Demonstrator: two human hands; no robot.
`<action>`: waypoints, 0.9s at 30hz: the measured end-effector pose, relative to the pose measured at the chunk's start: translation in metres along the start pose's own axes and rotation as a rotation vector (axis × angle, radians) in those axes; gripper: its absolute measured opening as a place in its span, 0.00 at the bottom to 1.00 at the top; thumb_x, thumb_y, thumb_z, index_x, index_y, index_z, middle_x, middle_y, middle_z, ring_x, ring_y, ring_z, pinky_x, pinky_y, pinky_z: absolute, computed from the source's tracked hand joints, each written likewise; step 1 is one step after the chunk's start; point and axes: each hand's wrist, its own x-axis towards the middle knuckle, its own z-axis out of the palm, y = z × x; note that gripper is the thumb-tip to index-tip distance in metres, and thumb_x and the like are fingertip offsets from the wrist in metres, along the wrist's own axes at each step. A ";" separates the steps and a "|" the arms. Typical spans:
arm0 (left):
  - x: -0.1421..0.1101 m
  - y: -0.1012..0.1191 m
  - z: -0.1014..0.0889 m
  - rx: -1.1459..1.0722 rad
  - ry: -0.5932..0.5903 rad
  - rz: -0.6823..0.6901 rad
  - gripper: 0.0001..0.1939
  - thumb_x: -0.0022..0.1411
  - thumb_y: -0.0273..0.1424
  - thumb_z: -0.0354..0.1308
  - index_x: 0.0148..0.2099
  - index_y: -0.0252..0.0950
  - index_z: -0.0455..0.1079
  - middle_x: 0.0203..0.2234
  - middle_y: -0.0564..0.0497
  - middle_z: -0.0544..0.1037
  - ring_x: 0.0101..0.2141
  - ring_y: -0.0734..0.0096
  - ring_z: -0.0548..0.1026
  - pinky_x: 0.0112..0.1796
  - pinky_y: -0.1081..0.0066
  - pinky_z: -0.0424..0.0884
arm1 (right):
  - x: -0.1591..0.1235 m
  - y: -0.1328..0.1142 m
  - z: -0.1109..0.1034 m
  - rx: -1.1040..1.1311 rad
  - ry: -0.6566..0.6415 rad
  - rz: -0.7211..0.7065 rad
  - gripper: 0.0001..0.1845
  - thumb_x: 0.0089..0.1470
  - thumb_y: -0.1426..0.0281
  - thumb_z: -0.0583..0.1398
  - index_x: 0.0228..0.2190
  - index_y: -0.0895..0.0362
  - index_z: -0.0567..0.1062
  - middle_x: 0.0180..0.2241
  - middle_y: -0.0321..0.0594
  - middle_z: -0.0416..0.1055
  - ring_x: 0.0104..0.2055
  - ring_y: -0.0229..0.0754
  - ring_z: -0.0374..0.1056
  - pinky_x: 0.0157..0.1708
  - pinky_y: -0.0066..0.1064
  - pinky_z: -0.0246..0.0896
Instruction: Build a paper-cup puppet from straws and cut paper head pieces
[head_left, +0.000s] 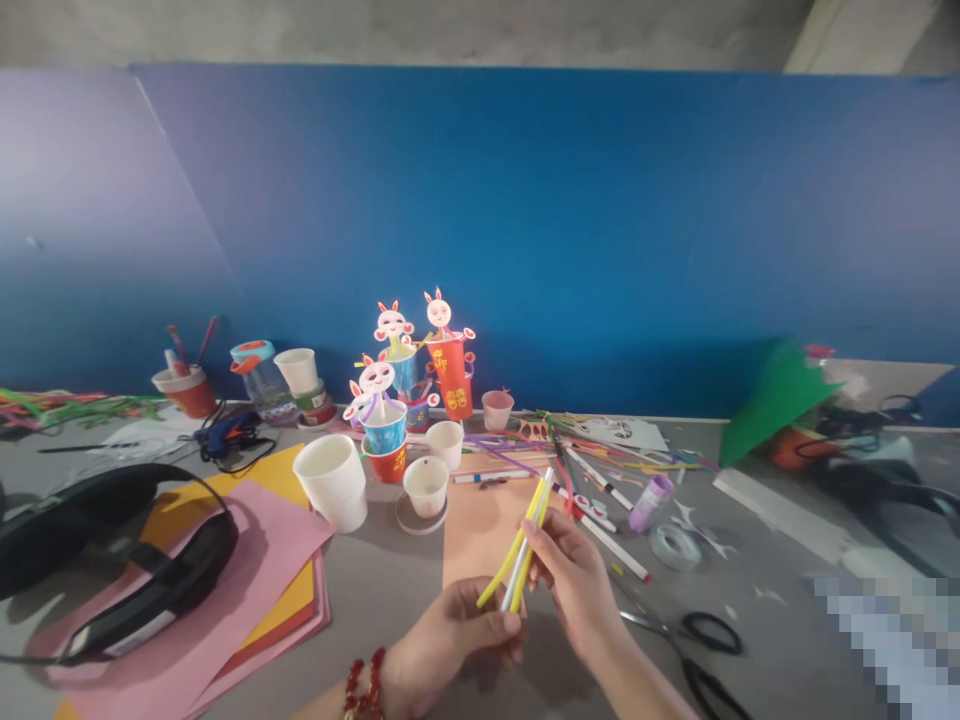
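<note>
Several thin yellow and white straws (519,560) are bunched together over the orange paper (472,520), leaning up to the right. Near their upper part, my right hand (574,570) pinches the bunch between thumb and fingers. My left hand (465,635), with a red bead bracelet at the wrist, is closed around the lower ends, where the straws fan apart. Small white paper cups (425,485) stand beyond my hands. Behind them are stacked blue and red cups (385,430) topped with paper rabbit faces (376,377).
Scissors (675,630) and a clear tape roll (675,545) lie to the right, near a purple glue stick (651,503) and scattered markers (611,545). Headphones (150,570) rest on coloured paper (262,560) at left. A blue panel (600,230) rises behind the table.
</note>
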 end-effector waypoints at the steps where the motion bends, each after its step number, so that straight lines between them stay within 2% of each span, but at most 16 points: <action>1: 0.001 -0.001 0.000 0.014 0.011 0.005 0.16 0.52 0.38 0.69 0.38 0.31 0.75 0.21 0.52 0.74 0.21 0.76 0.69 0.21 0.78 0.62 | 0.000 0.000 0.000 -0.003 -0.007 0.002 0.22 0.46 0.53 0.69 0.26 0.58 0.73 0.17 0.29 0.65 0.16 0.29 0.59 0.15 0.19 0.56; 6: 0.001 -0.003 0.001 0.012 -0.025 0.012 0.16 0.51 0.39 0.70 0.35 0.31 0.75 0.21 0.51 0.75 0.22 0.75 0.71 0.28 0.74 0.66 | -0.001 0.002 0.001 -0.020 -0.050 0.008 0.20 0.49 0.54 0.68 0.26 0.58 0.72 0.17 0.29 0.64 0.16 0.30 0.58 0.14 0.20 0.53; 9: -0.001 0.001 0.004 0.000 -0.073 0.059 0.16 0.51 0.38 0.70 0.36 0.31 0.77 0.26 0.48 0.77 0.26 0.72 0.72 0.32 0.72 0.66 | -0.002 0.002 0.001 -0.020 -0.039 0.006 0.20 0.49 0.54 0.68 0.25 0.58 0.70 0.17 0.29 0.63 0.17 0.29 0.57 0.16 0.20 0.52; 12: -0.003 0.005 0.005 -0.071 -0.024 0.100 0.14 0.55 0.37 0.68 0.39 0.32 0.78 0.31 0.47 0.77 0.30 0.72 0.72 0.35 0.73 0.66 | -0.003 0.002 0.001 -0.039 -0.055 0.010 0.21 0.50 0.55 0.68 0.24 0.58 0.69 0.17 0.27 0.61 0.17 0.28 0.54 0.17 0.19 0.49; 14: -0.003 0.005 0.005 -0.105 0.011 0.118 0.12 0.57 0.36 0.67 0.39 0.32 0.79 0.30 0.48 0.76 0.32 0.73 0.71 0.36 0.75 0.65 | -0.003 0.002 0.002 -0.057 -0.076 0.019 0.22 0.49 0.54 0.68 0.24 0.58 0.69 0.17 0.26 0.59 0.17 0.27 0.51 0.16 0.19 0.46; 22: -0.004 0.007 0.004 -0.149 0.038 0.131 0.09 0.58 0.32 0.66 0.39 0.32 0.79 0.31 0.46 0.76 0.34 0.70 0.72 0.37 0.75 0.65 | -0.001 0.001 0.001 -0.117 -0.096 0.042 0.24 0.51 0.50 0.65 0.22 0.57 0.66 0.14 0.25 0.57 0.15 0.28 0.52 0.14 0.19 0.48; 27: -0.003 0.006 0.004 -0.187 0.027 0.117 0.09 0.56 0.31 0.68 0.38 0.32 0.79 0.29 0.48 0.75 0.30 0.74 0.70 0.34 0.76 0.63 | -0.003 0.001 0.003 -0.103 -0.117 0.036 0.24 0.50 0.51 0.65 0.22 0.57 0.66 0.13 0.26 0.60 0.14 0.29 0.54 0.14 0.19 0.51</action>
